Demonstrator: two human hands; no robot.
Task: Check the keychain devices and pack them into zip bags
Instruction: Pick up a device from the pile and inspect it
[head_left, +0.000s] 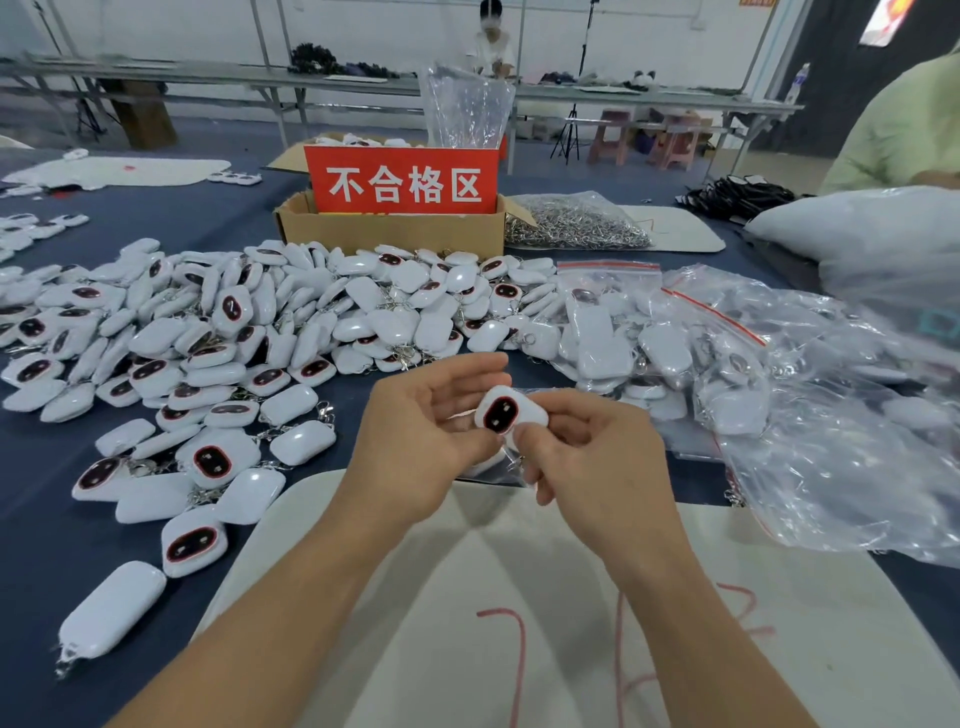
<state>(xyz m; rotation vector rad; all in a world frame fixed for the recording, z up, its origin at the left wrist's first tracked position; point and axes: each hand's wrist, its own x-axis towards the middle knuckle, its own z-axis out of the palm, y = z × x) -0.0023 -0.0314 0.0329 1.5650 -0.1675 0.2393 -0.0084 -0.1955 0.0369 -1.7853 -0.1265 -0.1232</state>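
1. White plastic everywhere: the loose pile (234, 332) of unpacked units sprawled across the table's left, so by my reckoning most of the work was left.
2. On the right, filled zip bags (649, 338) lay stacked, so part of the job was done.
3. One keychain device (506, 413) sat face-up between both hands, under check.
4. The left hand (431, 431) pinched its left edge, upper fingers loosely spread; the right hand (587, 452) gripped its right corner, thumb pressing.
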